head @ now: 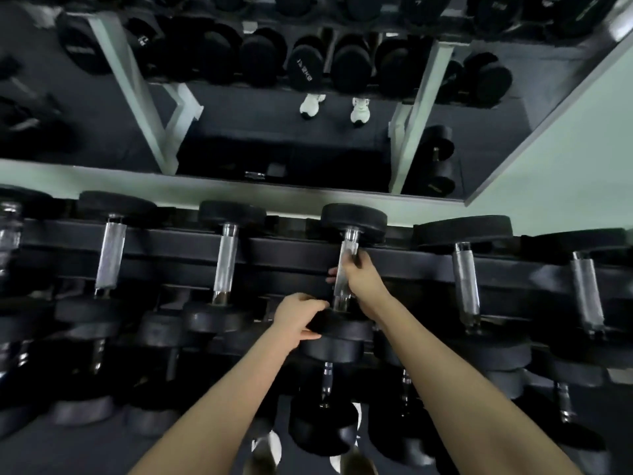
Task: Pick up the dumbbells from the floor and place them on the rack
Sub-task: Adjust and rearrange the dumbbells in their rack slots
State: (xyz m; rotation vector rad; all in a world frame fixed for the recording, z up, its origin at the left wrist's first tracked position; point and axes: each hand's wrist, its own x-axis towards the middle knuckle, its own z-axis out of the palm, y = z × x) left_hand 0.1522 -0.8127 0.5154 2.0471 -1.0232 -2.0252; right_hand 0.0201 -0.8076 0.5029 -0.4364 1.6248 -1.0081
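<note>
A black dumbbell (354, 219) with a chrome handle lies across the top tier of the black rack (291, 255), near the middle. My right hand (359, 274) grips its handle from the right side. My left hand (299, 315) holds the rim of its near head, fingers curled over the black disc. The far head sits against the back rail, close to the mirror's lower edge.
Other dumbbells (224, 258) fill the top tier on both sides, and more (325, 426) sit on the lower tier below my arms. A wall mirror (274, 97) behind the rack reflects it and white shoes. Dark floor shows at the bottom left.
</note>
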